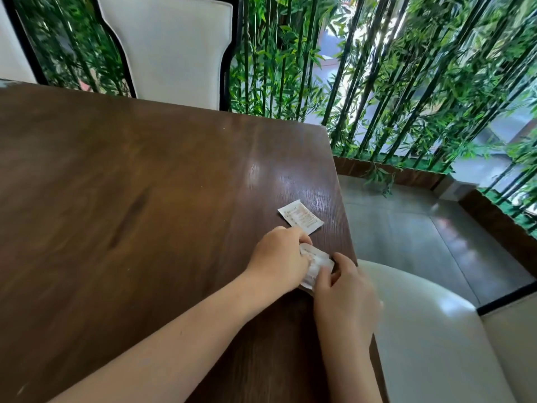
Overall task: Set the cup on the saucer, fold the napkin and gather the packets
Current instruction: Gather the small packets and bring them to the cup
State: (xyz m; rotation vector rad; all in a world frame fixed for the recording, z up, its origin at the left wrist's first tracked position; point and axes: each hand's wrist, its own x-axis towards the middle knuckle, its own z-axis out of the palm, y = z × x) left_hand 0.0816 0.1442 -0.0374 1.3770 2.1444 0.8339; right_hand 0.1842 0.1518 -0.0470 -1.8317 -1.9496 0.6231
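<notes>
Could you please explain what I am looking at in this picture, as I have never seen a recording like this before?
There is no machine here: a person does the task with bare hands. The single picture comes from a wide-angle camera worn on the person's head, looking forward and down, so the arms reach in from the bottom. The left hand and right hand both grip the held packets, small pale sachets, near the right edge of a dark wooden table. They are blurred, so their number is unclear. One loose packet lies flat on the table just beyond the hands. No cup, saucer or napkin is in view. Behind stand a white chair and a bamboo screen.
</notes>
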